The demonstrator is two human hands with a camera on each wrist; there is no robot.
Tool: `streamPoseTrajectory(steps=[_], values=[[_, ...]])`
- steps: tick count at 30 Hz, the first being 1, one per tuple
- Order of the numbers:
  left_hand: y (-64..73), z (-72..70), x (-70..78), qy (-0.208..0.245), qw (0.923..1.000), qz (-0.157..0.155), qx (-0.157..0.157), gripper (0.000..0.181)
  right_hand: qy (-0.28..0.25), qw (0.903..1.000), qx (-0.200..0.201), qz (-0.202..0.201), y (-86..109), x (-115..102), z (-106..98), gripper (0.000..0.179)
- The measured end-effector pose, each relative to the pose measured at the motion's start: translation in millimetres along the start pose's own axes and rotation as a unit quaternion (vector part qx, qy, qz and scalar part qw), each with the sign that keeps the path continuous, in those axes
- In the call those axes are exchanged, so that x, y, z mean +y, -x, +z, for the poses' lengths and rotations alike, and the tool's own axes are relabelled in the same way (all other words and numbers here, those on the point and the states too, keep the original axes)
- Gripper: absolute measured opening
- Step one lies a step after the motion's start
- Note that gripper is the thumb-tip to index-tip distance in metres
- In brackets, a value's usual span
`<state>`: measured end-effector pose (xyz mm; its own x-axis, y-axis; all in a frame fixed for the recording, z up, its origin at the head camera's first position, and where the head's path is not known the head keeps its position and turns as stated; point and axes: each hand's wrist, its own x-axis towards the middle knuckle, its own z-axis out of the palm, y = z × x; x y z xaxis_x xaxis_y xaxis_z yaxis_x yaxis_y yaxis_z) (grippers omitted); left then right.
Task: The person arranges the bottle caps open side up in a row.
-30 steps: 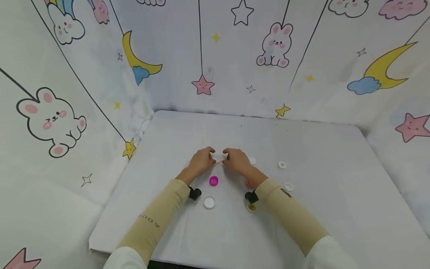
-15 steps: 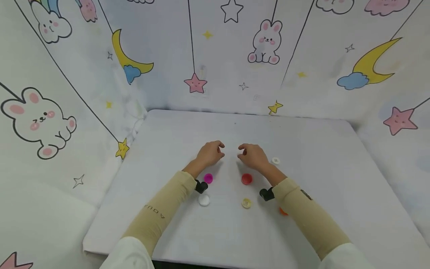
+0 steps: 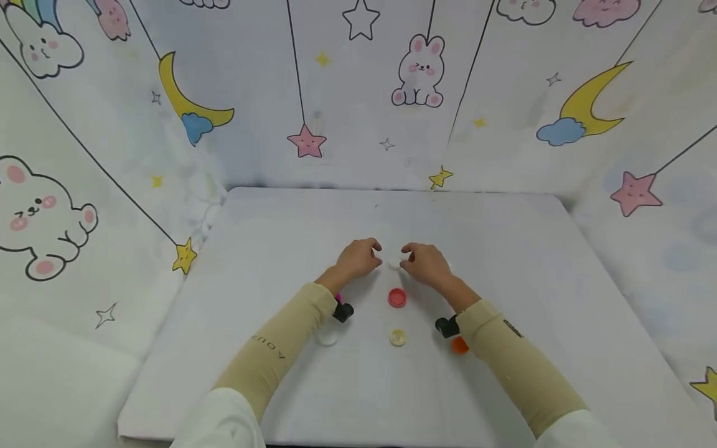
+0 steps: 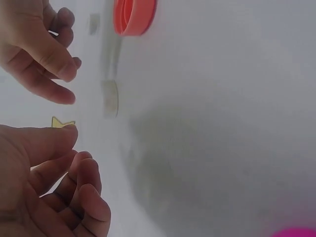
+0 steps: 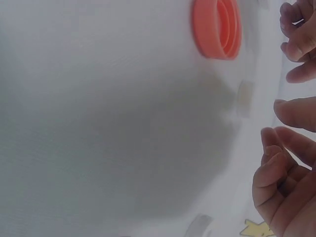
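Note:
A small white bottle cap lies on the table between my two hands; it also appears as a pale, blurred cap in the left wrist view. My left hand hovers to its left, thumb and fingers parted and loosely bent. From the other side, my right hand hovers close to the cap in a similar pose. Nothing shows between the fingers of either hand. Nearer to me lies a red cap, its ringed inside showing in the right wrist view.
A yellow cap lies nearer the front, and an orange cap lies by the right sleeve. A magenta cap and a white cap are partly hidden by the left arm. The white table meets a patterned backdrop.
Both hands have shifted right, from behind the magenta cap to the white cap behind the red one. They were closer together a second ago. The head view has turned slightly right.

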<state>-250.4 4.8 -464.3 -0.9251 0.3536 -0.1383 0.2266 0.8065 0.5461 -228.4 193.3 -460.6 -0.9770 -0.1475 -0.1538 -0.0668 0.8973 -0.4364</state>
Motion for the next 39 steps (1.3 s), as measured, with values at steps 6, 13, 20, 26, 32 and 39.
streamPoseTrajectory(steps=[6,13,20,26,32,39], values=[[-2.9,6.9,4.2,-0.007,0.9997,-0.007,-0.021,0.031,-0.003,1.0,-0.006,0.007,-0.3,0.6,8.3,0.037],[-3.6,20.4,10.2,-0.004,0.9993,-0.006,-0.038,0.035,0.003,0.9999,-0.011,0.003,-0.5,2.1,17.4,0.04],[-4.1,36.4,15.9,-0.042,0.9983,-0.008,-0.04,0.04,0.0,0.9997,-0.017,0.016,-4.7,6.3,27.6,0.042],[-5.0,39.4,21.2,-0.067,0.9975,-0.006,-0.023,0.035,0.001,0.9999,-0.004,0.016,-7.1,6.0,30.2,0.039],[-6.0,41.6,21.0,-0.072,0.9973,-0.007,-0.009,0.032,-0.007,0.9998,-0.004,0.019,-5.5,1.0,28.4,0.038],[-9.1,36.4,18.6,-0.064,0.9979,0.012,0.001,0.031,0.0,1.0,0.001,0.005,-5.4,0.0,22.8,0.038]])
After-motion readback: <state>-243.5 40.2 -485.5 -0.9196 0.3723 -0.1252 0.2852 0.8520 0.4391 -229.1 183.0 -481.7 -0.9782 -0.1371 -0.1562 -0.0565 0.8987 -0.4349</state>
